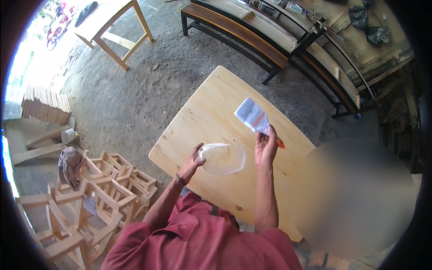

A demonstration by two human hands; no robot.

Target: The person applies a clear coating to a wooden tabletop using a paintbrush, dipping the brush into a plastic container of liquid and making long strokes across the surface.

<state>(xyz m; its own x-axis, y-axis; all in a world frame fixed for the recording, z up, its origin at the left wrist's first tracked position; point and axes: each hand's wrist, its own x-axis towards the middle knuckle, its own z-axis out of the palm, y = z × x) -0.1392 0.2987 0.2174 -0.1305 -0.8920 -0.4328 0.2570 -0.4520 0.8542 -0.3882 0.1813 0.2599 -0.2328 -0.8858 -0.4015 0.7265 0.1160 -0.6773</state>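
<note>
My left hand (194, 160) grips the rim of a clear plastic tub (233, 160), thumb over the edge. The tub is cloudy white along its far side and is held over the pale wooden tabletop (193, 121); I cannot tell whether it rests on the wood. In my right hand (266, 147) is a flat, whitish-blue, plastic-wrapped thing, shaped like a wide paintbrush (250, 114), with a reddish stripe across it. Its broad end points away from me, up and to the left. An orange-red end shows below my fingers. The two hands are apart.
Wooden frames (103, 198) crowd the floor at left, with a grey-brown cloth (70, 166) on them. Behind stand a white cup (68, 136) and stacked boards (47, 108). A light wooden table (103, 22) stands far left, dark-legged benches (238, 24) far right. A blurred patch covers the lower right.
</note>
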